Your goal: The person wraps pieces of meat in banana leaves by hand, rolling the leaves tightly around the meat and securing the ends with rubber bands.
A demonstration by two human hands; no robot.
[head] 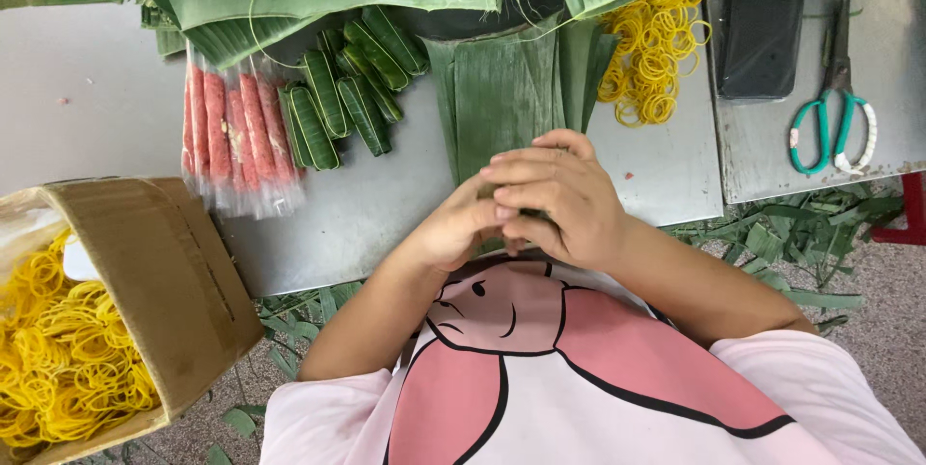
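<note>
Two hands closed together over a small leaf-wrapped piece at the table's near edge.

The right hand [559,197] lies curled over the left hand [461,226], fingers folded tight around a green leaf bundle [529,216] — mostly hidden. Behind them lies a flat banana leaf strip [497,98]. Toward the far-left side sit finished green wrapped rolls [349,89] and clear packets of pink sausage sticks [233,132]; loose yellow rubber bands [654,50] lie right — a brown cardboard box [159,282] of more hangs off the left corner.
</note>
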